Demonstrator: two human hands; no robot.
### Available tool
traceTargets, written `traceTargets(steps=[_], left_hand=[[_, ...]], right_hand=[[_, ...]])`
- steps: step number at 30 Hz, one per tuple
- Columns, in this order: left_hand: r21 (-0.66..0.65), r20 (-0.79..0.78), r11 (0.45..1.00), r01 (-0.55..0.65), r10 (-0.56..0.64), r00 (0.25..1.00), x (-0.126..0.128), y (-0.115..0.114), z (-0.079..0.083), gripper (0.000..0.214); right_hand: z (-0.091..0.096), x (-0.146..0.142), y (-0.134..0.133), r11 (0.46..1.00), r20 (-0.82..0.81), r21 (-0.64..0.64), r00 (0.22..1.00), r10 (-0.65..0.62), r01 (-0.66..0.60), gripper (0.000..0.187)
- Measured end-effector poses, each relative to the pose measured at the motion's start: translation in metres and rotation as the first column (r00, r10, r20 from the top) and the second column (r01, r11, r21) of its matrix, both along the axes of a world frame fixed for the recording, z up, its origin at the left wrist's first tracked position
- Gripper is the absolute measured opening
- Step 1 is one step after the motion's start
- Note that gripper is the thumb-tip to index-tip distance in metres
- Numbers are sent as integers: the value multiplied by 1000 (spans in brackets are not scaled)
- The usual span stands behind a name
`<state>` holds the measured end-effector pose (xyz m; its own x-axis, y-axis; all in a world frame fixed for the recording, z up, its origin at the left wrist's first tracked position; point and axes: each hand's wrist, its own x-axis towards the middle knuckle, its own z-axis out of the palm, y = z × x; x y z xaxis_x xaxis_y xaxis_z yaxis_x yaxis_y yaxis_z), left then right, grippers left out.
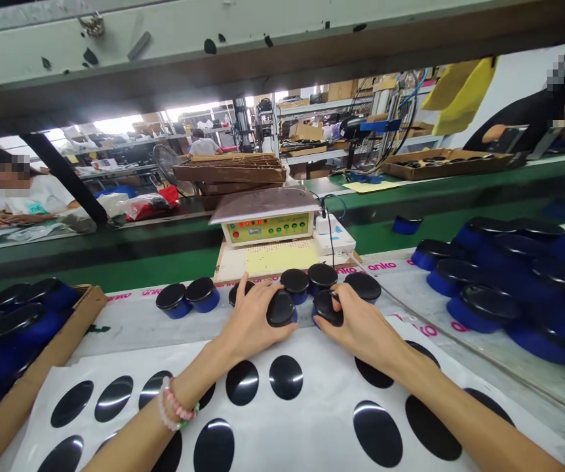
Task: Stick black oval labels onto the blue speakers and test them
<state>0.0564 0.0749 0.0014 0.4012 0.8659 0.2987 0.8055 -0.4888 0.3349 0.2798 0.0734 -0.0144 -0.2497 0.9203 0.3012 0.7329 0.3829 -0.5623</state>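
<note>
My left hand (253, 321), with a beaded bracelet (178, 405) at its wrist, curls its thumb and fingers around a round black-topped blue piece (281, 309). To its right, my right hand (366, 328) grips a second round black-topped blue piece (326, 309) between thumb and fingers. Both pieces sit close together near the far edge of a white sheet (312, 400). Flat black discs (286, 377) lie in rows on that sheet, some hidden under my forearms. Just beyond my hands stand more such pieces (294, 282), and two others (202, 294) are to the left.
A cardboard box (73, 328) of black-topped blue pieces stands at left; many more (483, 307) are grouped at right. A control box (267, 226) with buttons is ahead, before a green conveyor belt (174, 252). A cable (440, 334) crosses the table. Other people sit beyond.
</note>
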Motion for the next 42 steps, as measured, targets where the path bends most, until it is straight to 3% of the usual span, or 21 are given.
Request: traceTargets(steps=[6,9,11,17,22,27,31,33,36,39,42], left_hand=[[-43,-5,998,39,-39,999,11,-15,4,104],[-98,143,983,156,-142,980,21,-31,12,96],[-87,208,977,194,-172,963,27,-42,15,82],[35,-2,992,118,-118,993,36,-57,17,75],[41,-57,994,98,-96,994,39,-62,18,76],[-4,-46,997,80,-80,996,37,-74,15,75],[-12,123,1000,11,-10,992,9,-86,25,72],[13,209,985,-174,168,963,-22,-87,26,67],[12,225,863,-506,491,842,-83,-78,15,55],[109,64,793,-600,596,800,-131,-66,-5,55],[207,-22,784,-585,602,798,-132,-56,-11,60]], right_hand=[[12,-2,-11,984,-209,-22,963,169,-178,40],[10,-4,-23,926,-477,-61,826,300,-372,44],[6,-6,-28,882,-627,-90,715,310,-462,42],[3,-7,-31,886,-694,-155,686,218,-438,15],[2,-9,-33,898,-716,-105,659,230,-428,21],[-1,-16,-43,909,-667,-178,725,171,-378,18],[7,-19,-46,904,-689,-210,713,133,-371,29],[14,-16,-42,940,-714,-186,696,71,-287,27],[21,-10,-30,973,-664,-198,746,-42,-121,31],[18,1,-15,990,-437,-139,896,-79,20,25],[9,18,6,980,-106,95,980,-166,176,20]])
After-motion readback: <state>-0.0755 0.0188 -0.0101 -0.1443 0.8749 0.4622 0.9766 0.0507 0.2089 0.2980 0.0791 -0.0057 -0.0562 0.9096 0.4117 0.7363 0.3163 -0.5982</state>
